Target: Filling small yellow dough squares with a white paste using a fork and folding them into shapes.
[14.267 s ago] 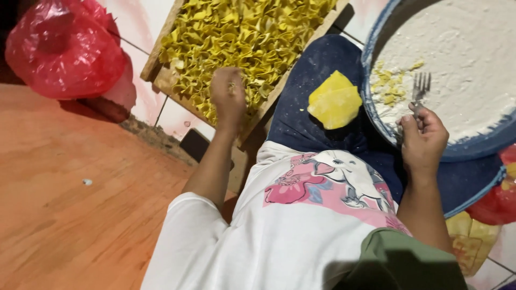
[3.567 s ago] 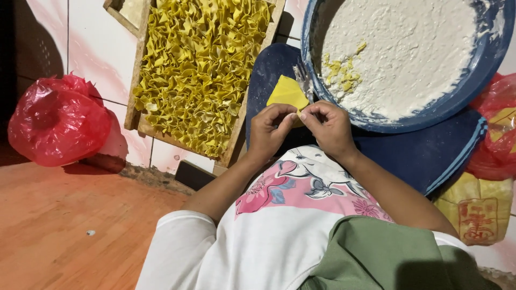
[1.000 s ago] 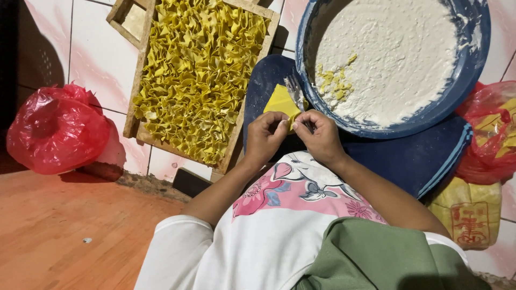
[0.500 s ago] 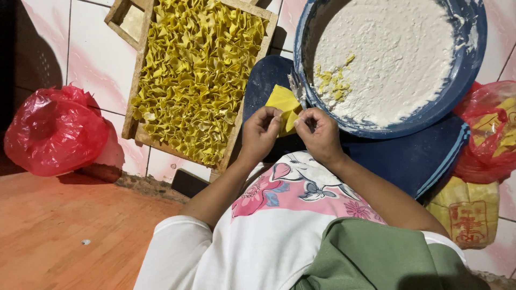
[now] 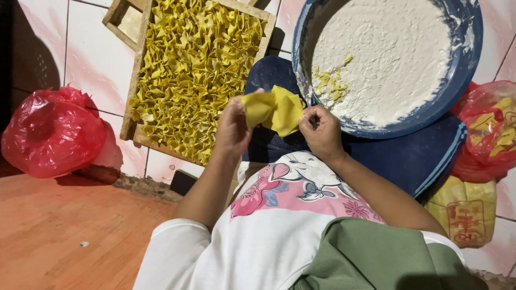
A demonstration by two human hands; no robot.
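Note:
My left hand (image 5: 232, 128) pinches a folded yellow dough wrapper (image 5: 256, 106) and holds it up beside the wooden tray (image 5: 132, 115), which is packed with several folded yellow dumplings (image 5: 199, 70). My right hand (image 5: 322, 133) has its fingertips pinched on the edge of a stack of yellow wrapper sheets (image 5: 288, 111) that lies on my dark blue lap. Just beyond it stands a blue basin (image 5: 463, 67) of white flour (image 5: 387, 48) with yellow bits of filling (image 5: 329, 81) at its near side.
A red plastic bag (image 5: 51, 131) sits on the tiled floor at the left, by a wooden floor (image 5: 59, 236). Another red bag (image 5: 490, 129) and a yellow printed bag (image 5: 467, 212) lie at the right. A blue round lid (image 5: 414, 158) lies under the basin.
Both hands were pinched together over one wrapper. My left hand has since lifted away to the left with the folded piece, while my right hand stays at the stack.

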